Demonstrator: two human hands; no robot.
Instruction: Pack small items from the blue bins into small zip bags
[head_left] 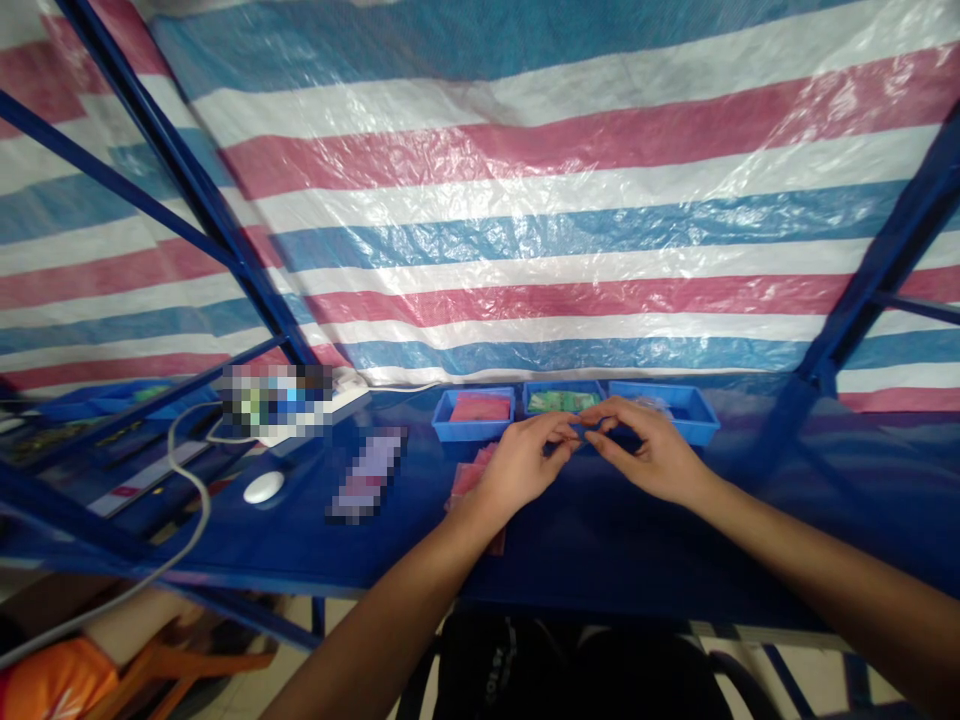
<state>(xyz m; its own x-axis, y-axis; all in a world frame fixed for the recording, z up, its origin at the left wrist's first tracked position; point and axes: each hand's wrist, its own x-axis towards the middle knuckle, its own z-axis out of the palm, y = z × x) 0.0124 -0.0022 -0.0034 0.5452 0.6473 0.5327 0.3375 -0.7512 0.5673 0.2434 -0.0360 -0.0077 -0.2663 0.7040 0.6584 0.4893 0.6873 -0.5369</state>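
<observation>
Pink packets (pixel 465 480) lie, in the head view, at eight o'clock from the left hand (pixel 531 455), partly hidden by its forearm. They look thin, light and soft (perhaps slick plastic), so a corner or edge should suit a hold. The left grip is curled nearly together, while the right hand (pixel 651 452) curves around a gap; whether either pinches something tiny, I cannot tell. Left tray (pixel 472 431) rims rise at eleven; the desk (pixel 645 550) stretches toward four, its front edge at six.
</observation>
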